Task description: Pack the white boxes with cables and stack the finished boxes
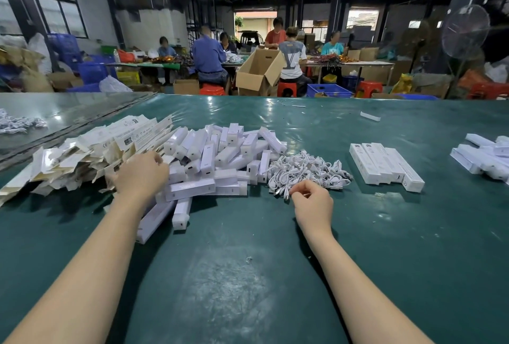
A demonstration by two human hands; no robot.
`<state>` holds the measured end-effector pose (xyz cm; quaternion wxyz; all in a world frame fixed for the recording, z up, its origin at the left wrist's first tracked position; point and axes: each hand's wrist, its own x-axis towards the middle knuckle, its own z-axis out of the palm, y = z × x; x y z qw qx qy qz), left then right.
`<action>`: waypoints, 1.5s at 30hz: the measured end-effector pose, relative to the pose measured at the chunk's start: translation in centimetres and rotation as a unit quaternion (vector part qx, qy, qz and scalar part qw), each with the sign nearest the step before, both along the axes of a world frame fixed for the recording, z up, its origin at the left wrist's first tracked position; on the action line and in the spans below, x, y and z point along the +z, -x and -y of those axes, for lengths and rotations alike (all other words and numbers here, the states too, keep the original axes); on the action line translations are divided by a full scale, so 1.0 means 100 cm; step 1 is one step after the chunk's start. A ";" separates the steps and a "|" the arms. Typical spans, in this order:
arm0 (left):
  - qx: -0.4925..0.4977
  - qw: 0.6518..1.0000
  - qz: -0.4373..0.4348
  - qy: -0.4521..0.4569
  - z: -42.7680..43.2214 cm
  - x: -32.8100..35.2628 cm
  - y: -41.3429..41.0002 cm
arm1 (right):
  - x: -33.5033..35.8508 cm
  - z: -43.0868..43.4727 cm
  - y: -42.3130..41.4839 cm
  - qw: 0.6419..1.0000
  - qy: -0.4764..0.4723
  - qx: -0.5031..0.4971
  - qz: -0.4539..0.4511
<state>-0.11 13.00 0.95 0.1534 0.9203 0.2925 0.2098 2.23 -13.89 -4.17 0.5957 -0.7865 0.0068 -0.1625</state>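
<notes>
Many white boxes (pixel 220 156) heaped — insides hidden, right hand (pixel 312 202) grip pinching cable (pixel 283 192), left hand (pixel 140 174) grip unclear

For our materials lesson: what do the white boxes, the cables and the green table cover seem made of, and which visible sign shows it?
White boxes: probably thin matt card, from crisp folded edges and printing. Cables: likely white plastic sheathing, slightly glossy, curling in soft loops. Table cover: seemingly green vinyl or plastic sheet; it shows bright reflections and is scuffed pale near the front.
</notes>
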 end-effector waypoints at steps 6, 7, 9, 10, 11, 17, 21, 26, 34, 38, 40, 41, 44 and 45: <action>0.018 0.999 0.004 0.039 -0.010 0.011 -0.012 | 0.000 -0.001 -0.001 1.000 -0.007 0.001 -0.001; 0.020 0.998 0.037 0.053 -0.012 0.009 -0.010 | 0.000 -0.001 -0.001 1.000 -0.005 0.002 -0.001; 0.031 0.991 0.113 0.064 -0.019 0.007 -0.007 | 0.000 -0.001 -0.001 1.000 -0.010 0.004 -0.002; 0.039 0.984 0.165 0.062 -0.020 0.007 -0.005 | 0.000 -0.001 -0.002 1.000 -0.013 0.004 -0.002; 0.050 0.971 0.226 0.060 -0.019 0.009 -0.002 | 0.000 -0.001 -0.002 1.000 -0.015 0.003 -0.003; -0.010 0.810 0.519 0.271 0.031 0.028 0.017 | 0.002 -0.003 0.001 0.998 -0.035 0.050 0.023; -0.236 0.803 0.373 0.401 0.112 -0.010 0.030 | 0.009 -0.010 0.009 0.962 -0.183 0.200 -0.009; -0.438 0.787 0.165 0.402 0.150 -0.039 0.039 | 0.009 -0.001 0.011 0.939 -0.288 0.176 -0.066; -0.400 0.762 0.139 0.490 0.134 -0.047 0.040 | 0.007 -0.006 0.013 0.942 -0.277 0.165 -0.094; -0.356 0.774 0.183 0.490 0.136 -0.048 0.038 | 0.007 -0.005 0.012 0.922 -0.341 0.147 -0.113; -0.359 0.780 0.192 0.476 0.135 -0.048 0.038 | 0.007 -0.003 0.010 0.915 -0.354 0.143 -0.131; -0.360 0.779 0.201 0.472 0.135 -0.049 0.038 | 0.007 -0.003 0.010 0.908 -0.366 0.146 -0.139; -0.353 0.770 0.235 0.476 0.132 -0.048 0.038 | 0.007 -0.001 0.009 0.873 -0.431 0.173 -0.151; -0.348 0.768 0.243 0.479 0.132 -0.047 0.038 | 0.007 0.000 0.009 0.863 -0.445 0.183 -0.155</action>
